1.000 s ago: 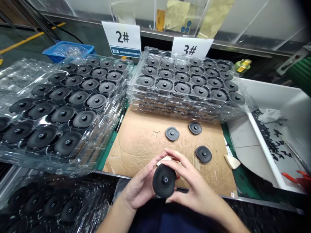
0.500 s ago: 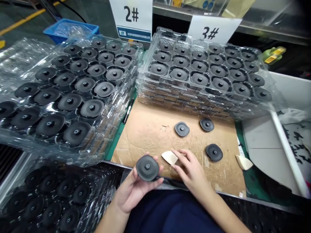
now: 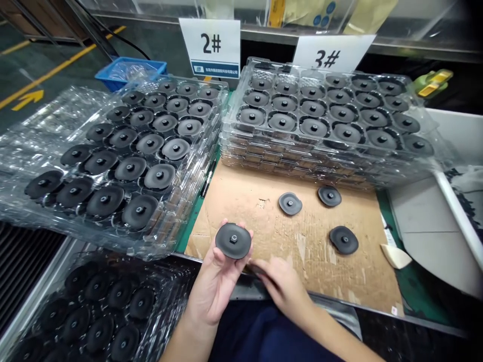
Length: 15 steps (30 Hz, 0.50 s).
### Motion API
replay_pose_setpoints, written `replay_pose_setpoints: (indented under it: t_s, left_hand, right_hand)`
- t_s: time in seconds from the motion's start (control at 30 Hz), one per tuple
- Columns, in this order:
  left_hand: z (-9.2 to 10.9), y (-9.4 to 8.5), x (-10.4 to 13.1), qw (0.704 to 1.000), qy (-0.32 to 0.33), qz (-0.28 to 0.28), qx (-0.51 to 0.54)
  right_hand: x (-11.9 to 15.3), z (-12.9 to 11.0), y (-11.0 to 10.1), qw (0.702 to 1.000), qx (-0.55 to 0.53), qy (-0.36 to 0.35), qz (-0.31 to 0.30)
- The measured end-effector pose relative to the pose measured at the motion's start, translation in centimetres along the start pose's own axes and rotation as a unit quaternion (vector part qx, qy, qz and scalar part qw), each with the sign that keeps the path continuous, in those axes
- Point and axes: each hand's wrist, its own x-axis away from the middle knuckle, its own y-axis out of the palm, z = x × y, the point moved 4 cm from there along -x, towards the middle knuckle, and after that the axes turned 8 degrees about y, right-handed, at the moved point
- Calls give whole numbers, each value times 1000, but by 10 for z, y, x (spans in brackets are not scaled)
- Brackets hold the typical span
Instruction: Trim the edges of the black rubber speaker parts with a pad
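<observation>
In my left hand (image 3: pixel 217 286) I hold a black rounded plastic disc (image 3: pixel 233 241) with a small raised stud at its centre, face up above the cardboard's front edge. My right hand (image 3: pixel 283 286) is beside it at the table edge, a little lower, fingers curled together. What those fingers hold, if anything, is hidden; something dark shows at their tips. On the cardboard sheet (image 3: pixel 264 226) lie three similar discs: one disc (image 3: pixel 290 203) nearest the middle, another disc (image 3: pixel 329 196) farther back, a third disc (image 3: pixel 343 240) to the right.
Stacked clear trays of discs (image 3: pixel 324 151) stand at the back, with another tray stack (image 3: pixel 169 211) at left and a lower tray (image 3: pixel 90 306) at front left. A cream wedge-shaped piece (image 3: pixel 396 256) lies at the right edge. A blue bin (image 3: pixel 151 68) is behind.
The cream piece at my right fingertips is out of sight. My right hand has moved down toward the table edge and curled. The left hand still holds the disc; the camera view has shifted.
</observation>
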Motion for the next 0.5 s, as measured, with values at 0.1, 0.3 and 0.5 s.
replay_pose_setpoints:
  t_s: [0.1, 0.3, 0.5]
  left_hand:
    - [-5, 7, -1, 999, 20, 2, -47]
    - [-23, 24, 12, 992, -17, -21, -127]
    - [-10, 32, 20, 980, 38, 7, -193]
  right_hand:
    - [-8, -19, -27, 999, -33, 21, 30]
    - [-17, -87, -80, 986, -103, -104, 81]
    - [-24, -103, -77, 987, -103, -120, 12]
